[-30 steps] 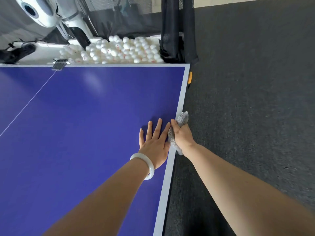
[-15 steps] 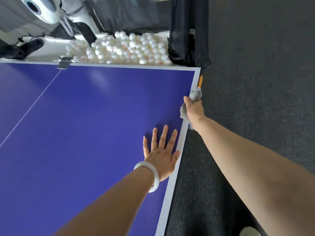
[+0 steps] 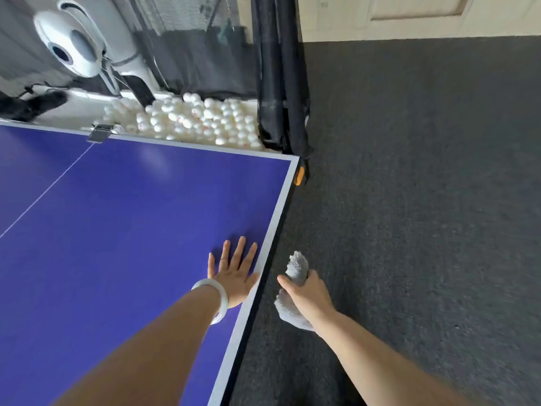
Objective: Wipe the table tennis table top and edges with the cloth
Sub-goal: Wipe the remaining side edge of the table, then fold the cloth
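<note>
Dark grey carpet (image 3: 409, 200) runs down the right side of the blue table tennis table (image 3: 131, 230), its grainy low pile dull against the smooth, faintly glossy top. On the left hand (image 3: 234, 273) the fingers (image 3: 238, 252) are straight and fanned, lying flat on the blue just inside the pale edge stripe (image 3: 273, 227) and holding nothing. I'd guess the hand is planted there as a brace while the person leans along the side. The right hand (image 3: 310, 294) has its fingers curled round the cloth (image 3: 296, 266), with the thumb stretched across the front. That bunches the wad into a thick roll, one end poking up past the knuckles and the other hanging below the wrist. It looks like nubbly grey-white towelling, soft and crumpled. The cloth is off the table, near the side edge and out over the carpet. As far as I can see it isn't touching the rim, so I'd judge this a pause between passes along that edge. Further out, a smooth pale bangle (image 3: 221, 300) rings the left wrist. At the far end a heap of small white balls (image 3: 199, 118) fills a tray behind the end line. Folded black netting (image 3: 281, 83) stands beside the tray, and a rounded white ball machine (image 3: 73, 51) sits behind it.
</note>
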`<state>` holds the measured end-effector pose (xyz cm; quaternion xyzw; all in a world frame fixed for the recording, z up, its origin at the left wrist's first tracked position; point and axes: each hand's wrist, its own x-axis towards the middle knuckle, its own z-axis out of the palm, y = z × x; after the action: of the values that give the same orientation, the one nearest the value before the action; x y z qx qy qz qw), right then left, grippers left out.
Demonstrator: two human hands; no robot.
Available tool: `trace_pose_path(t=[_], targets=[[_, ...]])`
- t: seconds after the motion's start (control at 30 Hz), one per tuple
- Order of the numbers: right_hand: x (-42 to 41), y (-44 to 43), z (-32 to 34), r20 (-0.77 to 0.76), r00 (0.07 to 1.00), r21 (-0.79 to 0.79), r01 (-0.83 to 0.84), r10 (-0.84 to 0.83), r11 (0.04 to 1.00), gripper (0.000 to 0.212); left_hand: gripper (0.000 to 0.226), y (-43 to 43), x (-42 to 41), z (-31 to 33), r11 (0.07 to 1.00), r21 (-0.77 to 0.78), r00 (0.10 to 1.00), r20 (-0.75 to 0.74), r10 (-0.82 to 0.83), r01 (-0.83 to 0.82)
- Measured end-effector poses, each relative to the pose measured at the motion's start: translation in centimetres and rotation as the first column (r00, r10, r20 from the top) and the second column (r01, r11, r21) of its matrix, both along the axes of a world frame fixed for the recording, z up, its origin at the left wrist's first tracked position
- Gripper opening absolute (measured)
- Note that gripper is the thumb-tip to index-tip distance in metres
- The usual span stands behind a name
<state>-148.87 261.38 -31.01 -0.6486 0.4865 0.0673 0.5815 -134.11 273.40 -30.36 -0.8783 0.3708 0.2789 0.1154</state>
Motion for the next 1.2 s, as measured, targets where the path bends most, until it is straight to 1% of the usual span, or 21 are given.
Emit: trace_pose_path(t=[0.07, 0.13, 0.17, 0.2, 0.27, 0.37, 0.4, 0.43, 0.47, 0.5, 0.53, 0.57, 0.63, 0.7, 0.77, 0.83, 0.9, 0.97, 1.03, 1.1, 1.2], targets=[[-2.2, -2.3, 2.0, -0.029, 0.999, -0.092, -0.048, 0.045, 0.995, 0.064, 0.073, -1.1, -1.1, 1.2, 0.997, 0.054, 0.999, 0.002, 0.046, -0.046], [-4.1, -4.6, 4.4, -0.064, 0.992, -0.173, -0.115, 0.105, 0.978, 0.058, 0.083, -2.8, -3.0, 2.7, 0.991, 0.106, 0.996, 0.032, 0.083, -0.086], [-4.9, -5.7, 5.6, -0.089, 0.986, -0.214, -0.154, 0.138, 0.965, 0.056, 0.079, -3.9, -4.2, 3.8, 0.988, 0.117, 0.995, 0.035, 0.095, -0.099], [-5.7, -6.7, 6.9, -0.117, 0.979, -0.252, -0.191, 0.166, 0.949, 0.054, 0.069, -5.3, -5.4, 4.9, 0.991, 0.089, 0.995, 0.001, 0.098, -0.097], [-7.4, -8.8, 9.5, -0.161, 0.968, -0.306, -0.234, 0.192, 0.923, 0.055, 0.049, -8.3, -8.1, 7.5, 0.994, -0.025, 0.983, -0.153, 0.102, -0.107], [-10.1, -11.8, 12.9, -0.145, 0.967, -0.328, -0.245, 0.207, 0.912, 0.065, 0.036, -13.0, -12.0, 12.4, 0.962, -0.201, 0.932, -0.349, 0.104, -0.182], [-11.0, -12.8, 14.0, -0.137, 0.966, -0.325, -0.253, 0.219, 0.911, 0.070, 0.035, -14.8, -13.3, 13.7, 0.929, -0.255, 0.891, -0.432, 0.139, -0.268], [-11.8, -13.9, 14.9, -0.140, 0.965, -0.321, -0.254, 0.220, 0.912, 0.078, 0.033, -16.7, -14.5, 15.1, 0.876, -0.300, 0.836, -0.518, 0.182, -0.377], [-12.5, -15.1, 15.9, -0.150, 0.968, -0.316, -0.241, 0.202, 0.918, 0.093, 0.032, -18.4, -15.6, 16.2, 0.814, -0.315, 0.755, -0.620, 0.214, -0.489], [-13.0, -16.3, 16.8, -0.156, 0.970, -0.316, -0.229, 0.188, 0.921, 0.108, 0.033, -20.0, -16.5, 17.1, 0.767, -0.332, 0.697, -0.688, 0.201, -0.549], [-13.5, -17.5, 17.5, -0.159, 0.969, -0.323, -0.232, 0.189, 0.918, 0.115, 0.035, -21.4, -17.3, 17.5, 0.732, -0.373, 0.687, -0.706, 0.174, -0.570], [-13.8, -18.7, 18.1, -0.153, 0.967, -0.336, -0.247, 0.205, 0.909, 0.112, 0.035, -22.6, -17.7, 17.9, 0.715, -0.411, 0.695, -0.704, 0.145, -0.565], [-14.2, -21.0, 19.0, -0.169, 0.950, -0.365, -0.309, 0.264, 0.878, 0.090, 0.030, -24.6, -18.5, 18.1, 0.716, -0.453, 0.719, -0.688, 0.100, -0.532], [-14.0, -23.0, 19.7, -0.215, 0.918, -0.362, -0.391, 0.332, 0.846, 0.065, 0.027, -26.3, -18.8, 18.2, 0.707, -0.474, 0.735, -0.671, 0.095, -0.525], [-13.2, -25.1, 20.1, -0.267, 0.887, -0.343, -0.452, 0.376, 0.823, 0.050, 0.021, -28.0, -18.2, 17.8, 0.695, -0.476, 0.734, -0.670, 0.110, -0.539], [-12.0, -27.6, 20.2, -0.272, 0.887, -0.329, -0.451, 0.374, 0.830, 0.049, 0.018, -30.2, -16.9, 17.6, 0.702, -0.480, 0.753, -0.647, 0.122, -0.526], [-10.4, -30.8, 20.2, -0.277, 0.894, -0.345, -0.435, 0.352, 0.832, 0.049, 0.020, -33.0, -14.9, 17.2, 0.725, -0.491, 0.782, -0.614, 0.107, -0.483], [-8.2, -34.0, 20.5, -0.333, 0.880, -0.355, -0.449, 0.338, 0.820, 0.051, 0.025, -36.2, -12.6, 16.9, 0.760, -0.505, 0.820, -0.568, 0.064, -0.409], [-5.9, -37.2, 20.9, -0.357, 0.884, -0.370, -0.430, 0.301, 0.823, 0.044, 0.027, -39.6, -10.1, 17.0, 0.791, -0.520, 0.856, -0.518, 0.010, -0.323], [-3.5, -40.5, 21.5, -0.362, 0.898, -0.384, -0.389, 0.250, 0.838, 0.032, 0.026, -43.3, -7.6, 17.4, 0.787, -0.547, 0.869, -0.494, -0.028, -0.285], [-0.7, -45.5, 22.5, -0.303, 0.946, -0.418, -0.239, 0.114, 0.876, 0.035, 0.017, -48.5, -4.1, 18.8, 0.746, -0.595, 0.847, -0.526, -0.079, -0.300]])
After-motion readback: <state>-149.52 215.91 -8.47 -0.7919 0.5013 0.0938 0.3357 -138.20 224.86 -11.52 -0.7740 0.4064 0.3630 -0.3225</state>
